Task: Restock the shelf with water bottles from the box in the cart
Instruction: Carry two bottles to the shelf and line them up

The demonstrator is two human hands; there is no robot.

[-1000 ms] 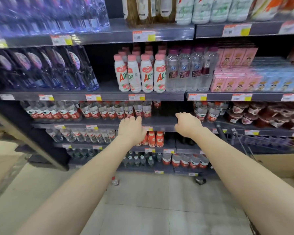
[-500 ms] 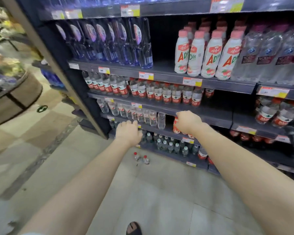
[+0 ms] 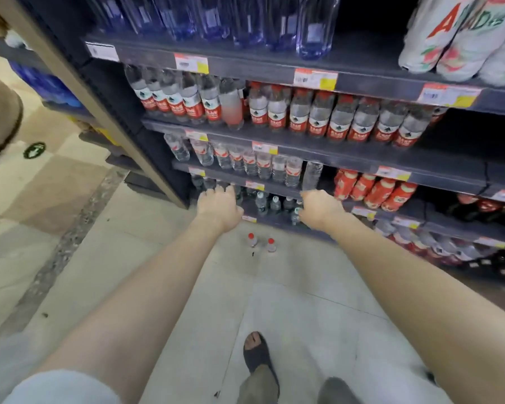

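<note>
Both bare arms stretch forward from 7 and 4 o'clock toward the centre, backs of the hands up. The left hand [image 3: 219, 209] lies at 9 o'clock of the right hand [image 3: 321, 209], apart from it, with its fingers loosely curled downward. The right hand's fingertips are hidden.

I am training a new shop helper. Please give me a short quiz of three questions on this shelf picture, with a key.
1. True or false: two small clear plastic bottles with red caps stand upright on the pale tiled floor.
2. Multiple choice: the left hand and the right hand reach toward A) the top shelf, B) a low dark shelf near the floor, C) a cart.
3. Fill in: the long row of clear water bottles two shelves above the hands carries ___ labels.
Key: 1 true; 2 B; 3 red.
</note>
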